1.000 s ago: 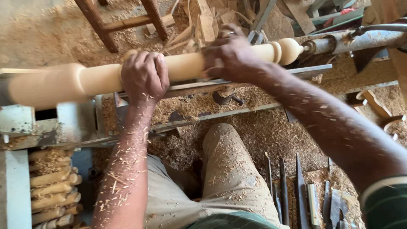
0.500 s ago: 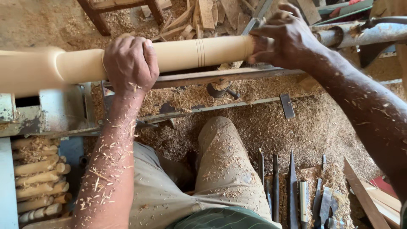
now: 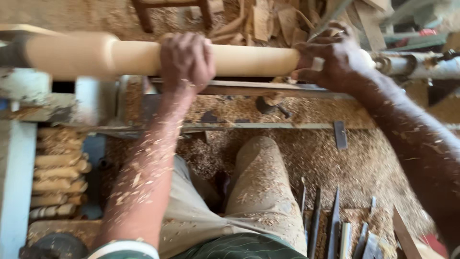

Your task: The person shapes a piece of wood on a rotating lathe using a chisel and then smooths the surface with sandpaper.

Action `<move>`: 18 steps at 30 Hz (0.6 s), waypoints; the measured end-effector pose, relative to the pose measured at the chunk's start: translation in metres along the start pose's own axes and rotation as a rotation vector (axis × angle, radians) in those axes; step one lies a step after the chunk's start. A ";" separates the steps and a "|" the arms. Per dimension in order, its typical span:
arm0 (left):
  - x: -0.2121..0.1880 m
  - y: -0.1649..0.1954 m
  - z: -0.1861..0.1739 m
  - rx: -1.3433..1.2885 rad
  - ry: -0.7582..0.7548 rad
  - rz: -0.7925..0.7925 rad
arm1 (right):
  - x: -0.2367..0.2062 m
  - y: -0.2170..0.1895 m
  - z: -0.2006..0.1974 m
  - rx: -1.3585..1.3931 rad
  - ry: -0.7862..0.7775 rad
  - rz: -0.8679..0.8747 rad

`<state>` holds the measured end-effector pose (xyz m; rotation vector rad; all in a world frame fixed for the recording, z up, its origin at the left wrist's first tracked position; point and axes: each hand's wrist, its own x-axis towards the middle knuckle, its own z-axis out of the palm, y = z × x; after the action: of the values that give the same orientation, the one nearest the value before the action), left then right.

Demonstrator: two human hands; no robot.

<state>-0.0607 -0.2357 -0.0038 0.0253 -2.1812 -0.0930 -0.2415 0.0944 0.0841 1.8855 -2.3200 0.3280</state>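
The left hand point(image 3: 187, 60) lay over the pale wooden spindle point(image 3: 249, 60), fingers curled on it. The right hand point(image 3: 335, 57) gripped its far end, fingers wrapped around; sawdust point(image 3: 311, 158) lay below.

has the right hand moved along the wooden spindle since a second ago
Yes. The right hand has slid toward the spindle's right end, by the metal lathe centre. Earlier the rounded end showed beyond it; now the hand covers it.

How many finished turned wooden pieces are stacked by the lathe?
About 6 turned pieces show, piled one above another at lower left, below the lathe bed and beside the left forearm. More may be hidden behind the blue frame.
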 end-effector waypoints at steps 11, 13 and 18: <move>-0.068 0.095 -0.101 -0.184 -0.051 -0.277 | 0.156 -0.127 0.054 -0.054 0.116 -0.155; -0.106 0.117 -0.133 -0.298 -0.129 -0.309 | 0.177 -0.142 0.053 0.071 -0.027 -0.089; -0.179 0.124 -0.194 -0.457 -0.302 -0.542 | 0.227 -0.172 0.035 0.134 -0.483 0.085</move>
<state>0.2027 -0.1139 -0.0297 0.3615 -2.3442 -0.9507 -0.1196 -0.1628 0.1189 2.1250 -2.7477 0.0346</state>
